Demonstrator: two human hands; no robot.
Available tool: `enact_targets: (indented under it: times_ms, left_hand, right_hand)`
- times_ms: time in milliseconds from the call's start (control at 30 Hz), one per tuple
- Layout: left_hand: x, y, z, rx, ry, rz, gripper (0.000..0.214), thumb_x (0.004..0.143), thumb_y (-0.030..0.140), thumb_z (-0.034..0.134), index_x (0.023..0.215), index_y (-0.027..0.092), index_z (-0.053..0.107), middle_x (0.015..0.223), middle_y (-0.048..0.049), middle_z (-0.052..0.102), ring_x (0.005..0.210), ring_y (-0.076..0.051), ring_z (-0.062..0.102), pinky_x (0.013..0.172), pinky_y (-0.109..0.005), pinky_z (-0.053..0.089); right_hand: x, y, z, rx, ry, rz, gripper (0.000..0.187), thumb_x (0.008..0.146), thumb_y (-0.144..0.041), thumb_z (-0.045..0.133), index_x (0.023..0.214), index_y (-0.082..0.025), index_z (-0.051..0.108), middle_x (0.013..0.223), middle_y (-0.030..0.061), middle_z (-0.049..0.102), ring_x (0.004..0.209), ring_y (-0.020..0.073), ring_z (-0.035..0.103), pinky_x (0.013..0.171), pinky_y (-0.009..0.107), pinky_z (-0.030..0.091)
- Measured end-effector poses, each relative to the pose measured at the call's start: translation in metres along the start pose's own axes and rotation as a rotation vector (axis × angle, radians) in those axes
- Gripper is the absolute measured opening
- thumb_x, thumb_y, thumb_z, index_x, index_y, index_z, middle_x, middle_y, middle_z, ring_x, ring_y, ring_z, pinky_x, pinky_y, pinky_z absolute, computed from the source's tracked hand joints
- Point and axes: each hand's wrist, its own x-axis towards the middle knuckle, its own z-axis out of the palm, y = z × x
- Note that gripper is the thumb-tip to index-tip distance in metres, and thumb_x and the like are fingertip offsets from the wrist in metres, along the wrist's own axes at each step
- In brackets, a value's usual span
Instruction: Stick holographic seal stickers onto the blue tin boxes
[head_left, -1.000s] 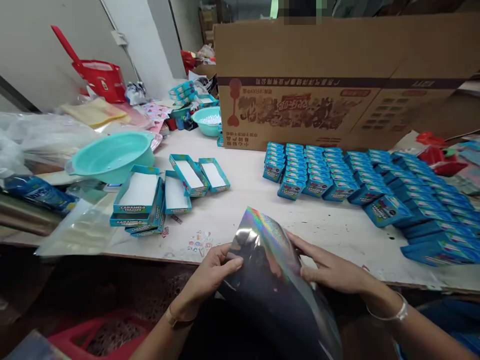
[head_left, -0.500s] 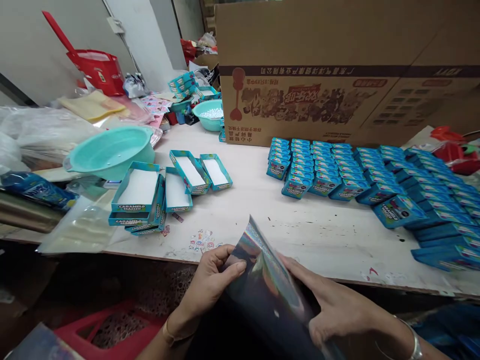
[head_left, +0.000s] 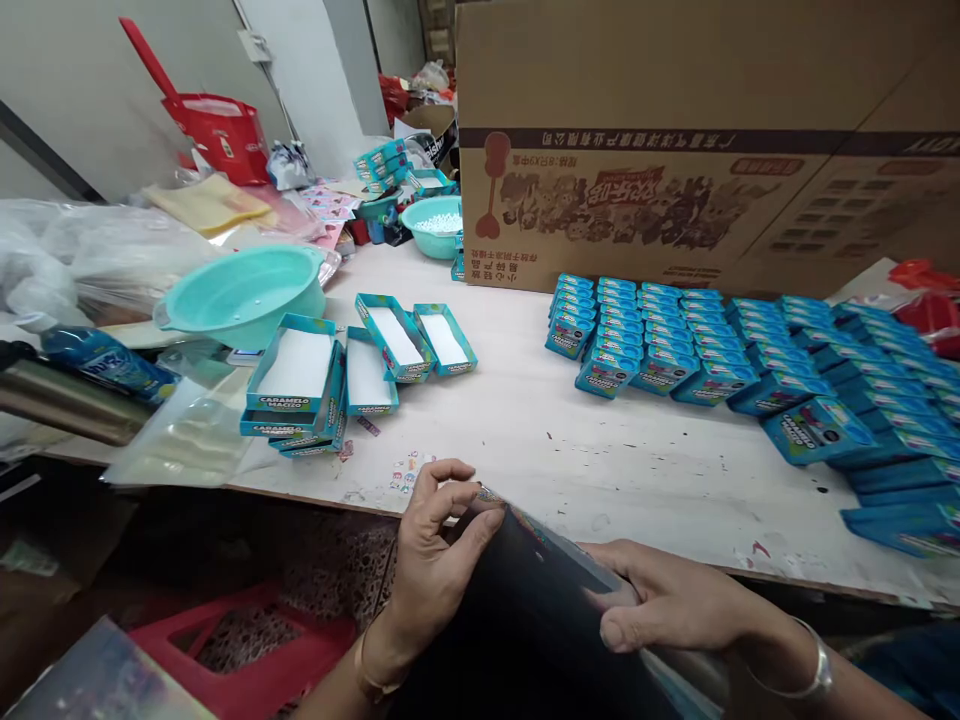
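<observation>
At the table's front edge, both hands hold a shiny, dark-reflecting holographic sheet [head_left: 564,572]; whether it is one sheet or a flat bag, I cannot tell. My left hand [head_left: 441,545] pinches its upper left corner between thumb and fingers. My right hand [head_left: 679,605] grips the right side, thumb on the near face and fingers behind. The sheet leans over the edge, and its lower part runs out of view. Beyond my left hand lie small character stickers [head_left: 409,470] and several shallow blue trays [head_left: 300,365] with white bottoms.
Rows of blue printed cartons [head_left: 660,345] fill the table's right side. Behind them stands a large cardboard box [head_left: 600,90]. A turquoise basin [head_left: 244,300], a blue bottle [head_left: 105,360] and plastic bags [head_left: 97,250] crowd the left. A red stool [head_left: 247,650] stands below.
The sheet's upper corner has come down and tilted, its bright rainbow face turning dark. My left hand has risen slightly at that corner. The view has shifted a little to the left.
</observation>
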Motion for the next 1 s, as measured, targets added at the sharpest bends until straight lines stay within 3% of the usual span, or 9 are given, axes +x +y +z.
enact_targets:
  times_ms: [67,167,233,333,433,567,700,833,1000]
  left_hand:
    - [0.001,-0.001,0.002,-0.039,-0.024,-0.050,0.009,0.079,0.027,0.076,0.084,0.019,0.072,0.106,-0.0076,0.067,0.082,-0.015,0.065,0.069,-0.024,0.053]
    - [0.009,-0.002,0.009,-0.177,-0.082,-0.209,0.017,0.077,0.031,0.077,0.079,0.017,0.066,0.082,-0.0038,0.069,0.068,-0.014,0.064,0.062,-0.023,0.052]
    - [0.014,-0.003,0.018,-0.241,-0.023,-0.249,0.023,0.074,0.030,0.079,0.083,0.018,0.062,0.069,0.0011,0.066,0.063,-0.013,0.063,0.060,-0.022,0.050]
    - [0.021,-0.005,0.031,-0.267,0.062,-0.229,0.046,0.072,0.027,0.080,0.112,0.019,0.059,0.065,0.0062,0.064,0.062,-0.011,0.061,0.062,-0.021,0.049]
    - [0.029,-0.007,0.037,-0.251,-0.056,-0.243,0.047,0.074,0.033,0.079,0.116,0.017,0.064,0.067,0.0046,0.064,0.063,-0.012,0.060,0.062,-0.021,0.048]
    - [0.043,-0.007,0.031,-0.351,-0.433,-0.356,0.040,0.076,0.048,0.079,0.098,0.015,0.074,0.087,-0.0060,0.073,0.079,-0.017,0.065,0.071,-0.026,0.050]
    - [0.060,-0.008,0.025,-0.579,-0.599,-0.563,0.047,0.081,0.055,0.070,0.109,0.017,0.074,0.089,-0.0086,0.075,0.076,-0.018,0.067,0.065,-0.024,0.051]
    - [0.067,-0.012,0.032,-0.655,-0.623,-0.593,0.043,0.067,0.038,0.083,0.104,0.015,0.077,0.087,-0.0083,0.076,0.074,-0.017,0.068,0.069,-0.023,0.050]
    - [0.059,-0.020,0.043,-0.460,-0.406,-0.393,0.041,0.066,0.051,0.085,0.086,0.015,0.080,0.076,-0.0063,0.075,0.067,-0.016,0.063,0.066,-0.026,0.049]
  right_hand:
    - [-0.003,-0.003,-0.004,-0.064,0.015,-0.009,0.063,0.080,-0.065,0.069,0.127,-0.022,0.067,0.104,0.0043,0.070,0.103,0.0236,0.063,0.092,0.033,0.053]
    - [-0.007,-0.007,-0.007,-0.268,0.117,0.017,0.047,0.090,-0.049,0.064,0.128,-0.022,0.065,0.095,0.0034,0.073,0.090,0.0196,0.067,0.088,0.034,0.054]
    - [-0.005,-0.006,-0.004,-0.451,0.274,-0.002,0.047,0.093,-0.038,0.061,0.137,-0.023,0.056,0.090,0.0032,0.074,0.081,0.0182,0.068,0.084,0.034,0.055]
    - [0.010,-0.002,0.006,-0.655,0.557,-0.159,0.055,0.094,-0.026,0.058,0.147,-0.024,0.043,0.101,0.0069,0.073,0.089,0.0201,0.069,0.087,0.038,0.055]
    - [0.029,0.004,0.011,-0.653,0.711,-0.307,0.047,0.096,-0.022,0.052,0.142,-0.026,0.048,0.115,0.0089,0.071,0.092,0.0189,0.071,0.086,0.037,0.057]
    - [0.039,0.005,-0.004,-0.522,0.664,-0.354,0.040,0.096,-0.022,0.054,0.136,-0.027,0.058,0.124,0.0076,0.070,0.108,0.0209,0.069,0.092,0.036,0.058]
    - [0.033,0.000,-0.035,-0.444,0.594,-0.328,0.043,0.095,-0.031,0.059,0.137,-0.025,0.059,0.131,0.0090,0.068,0.118,0.0246,0.066,0.099,0.043,0.055]
    - [0.033,-0.009,-0.051,-0.499,0.538,-0.356,0.045,0.094,-0.039,0.061,0.137,-0.025,0.061,0.136,0.0102,0.065,0.122,0.0262,0.063,0.100,0.043,0.053]
    - [0.054,-0.013,-0.029,-0.711,0.734,-0.457,0.034,0.099,-0.032,0.055,0.131,-0.024,0.065,0.096,0.0070,0.071,0.083,0.0164,0.069,0.073,0.029,0.058]
